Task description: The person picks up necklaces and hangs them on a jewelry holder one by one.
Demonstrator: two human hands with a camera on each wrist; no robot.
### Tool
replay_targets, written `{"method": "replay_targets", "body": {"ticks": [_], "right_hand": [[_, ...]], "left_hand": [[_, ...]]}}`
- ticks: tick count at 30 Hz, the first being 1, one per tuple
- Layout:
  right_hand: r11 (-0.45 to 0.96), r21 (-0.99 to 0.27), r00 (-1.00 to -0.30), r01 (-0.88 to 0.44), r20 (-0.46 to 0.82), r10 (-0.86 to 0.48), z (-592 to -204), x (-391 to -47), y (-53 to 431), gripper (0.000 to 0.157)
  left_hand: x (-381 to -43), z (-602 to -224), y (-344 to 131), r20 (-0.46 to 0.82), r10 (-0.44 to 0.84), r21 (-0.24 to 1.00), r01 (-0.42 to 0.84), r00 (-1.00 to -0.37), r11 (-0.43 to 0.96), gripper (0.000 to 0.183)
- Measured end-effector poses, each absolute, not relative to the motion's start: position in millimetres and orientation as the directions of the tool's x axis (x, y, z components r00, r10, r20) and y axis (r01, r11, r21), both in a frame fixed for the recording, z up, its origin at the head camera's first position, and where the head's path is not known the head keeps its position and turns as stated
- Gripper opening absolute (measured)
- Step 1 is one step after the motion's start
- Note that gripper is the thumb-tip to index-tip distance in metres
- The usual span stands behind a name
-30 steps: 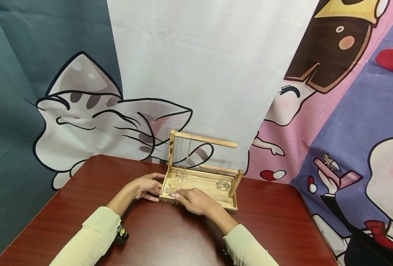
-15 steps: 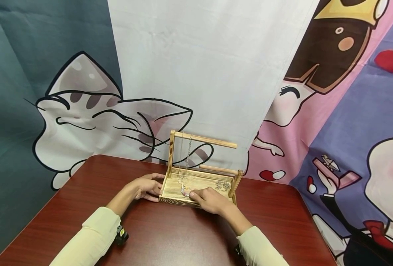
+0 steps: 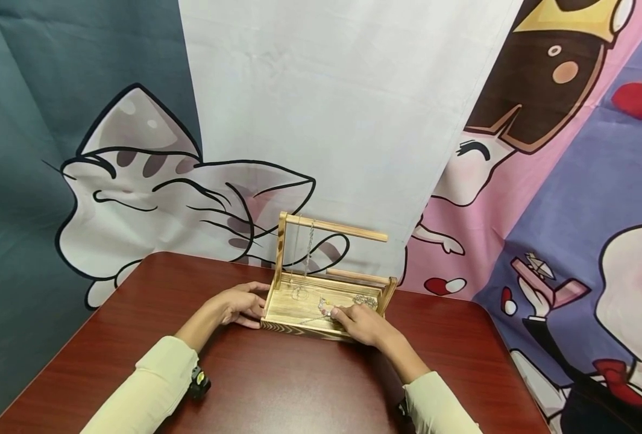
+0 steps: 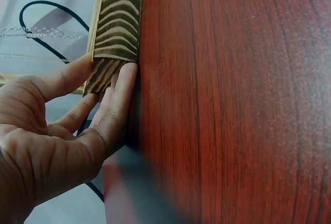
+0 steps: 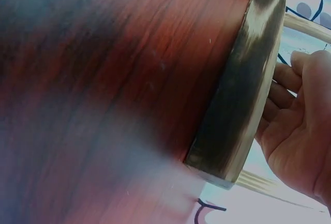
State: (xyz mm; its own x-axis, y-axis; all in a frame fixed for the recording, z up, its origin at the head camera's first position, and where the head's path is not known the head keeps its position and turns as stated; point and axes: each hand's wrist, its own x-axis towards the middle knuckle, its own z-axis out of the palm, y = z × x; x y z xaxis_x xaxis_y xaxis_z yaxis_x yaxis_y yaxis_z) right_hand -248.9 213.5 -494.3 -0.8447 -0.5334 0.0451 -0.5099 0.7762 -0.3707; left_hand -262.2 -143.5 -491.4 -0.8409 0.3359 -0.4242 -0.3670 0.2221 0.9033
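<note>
Cartoon cloth hangs behind a red-brown table (image 3: 277, 386); on it stands a wooden tray (image 3: 293, 307) with a rail above; the left hand (image 3: 239, 304) presses straight fingers against the tray's left end; the right hand (image 3: 361, 322) pinches a beaded bracelet (image 3: 325, 309) inside the tray, right of centre.

Beaded trinket (image 3: 325, 308) details indistinct
</note>
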Motion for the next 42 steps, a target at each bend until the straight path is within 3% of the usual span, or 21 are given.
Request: {"method": "replay_targets", "body": {"ticks": [8, 18, 26, 35, 39, 42], "right_hand": [[0.740, -0.336, -0.808, -0.582, 0.138, -0.572, -499, -250, 212, 0.025], [0.779, -0.331, -0.843, -0.532, 0.287, -0.454, -510, -268, 204, 0.020], [0.841, -0.284, -0.886, -0.460, 0.214, -0.412, -519, -285, 193, 0.005], [0.807, -0.295, -0.854, -0.512, 0.275, -0.441, -585, -326, 203, 0.015], [0.788, -0.374, -0.871, -0.488, 0.260, -0.416, -583, -320, 202, 0.018], [0.729, -0.553, -0.911, -0.403, 0.170, -0.375, -552, -300, 196, 0.030]], "left_hand": [[-263, -491, -144, -0.429, 0.337, 0.901, -0.371, -0.838, 0.224, 0.091], [-263, -490, -144, -0.428, 0.337, 0.902, -0.371, -0.839, 0.223, 0.090], [-262, -490, -144, -0.425, 0.336, 0.903, -0.368, -0.841, 0.222, 0.090], [-263, -490, -143, -0.427, 0.333, 0.902, -0.371, -0.841, 0.220, 0.091], [-264, -490, -143, -0.431, 0.332, 0.900, -0.377, -0.839, 0.218, 0.090], [-263, -490, -143, -0.429, 0.330, 0.901, -0.375, -0.841, 0.217, 0.090]]}}
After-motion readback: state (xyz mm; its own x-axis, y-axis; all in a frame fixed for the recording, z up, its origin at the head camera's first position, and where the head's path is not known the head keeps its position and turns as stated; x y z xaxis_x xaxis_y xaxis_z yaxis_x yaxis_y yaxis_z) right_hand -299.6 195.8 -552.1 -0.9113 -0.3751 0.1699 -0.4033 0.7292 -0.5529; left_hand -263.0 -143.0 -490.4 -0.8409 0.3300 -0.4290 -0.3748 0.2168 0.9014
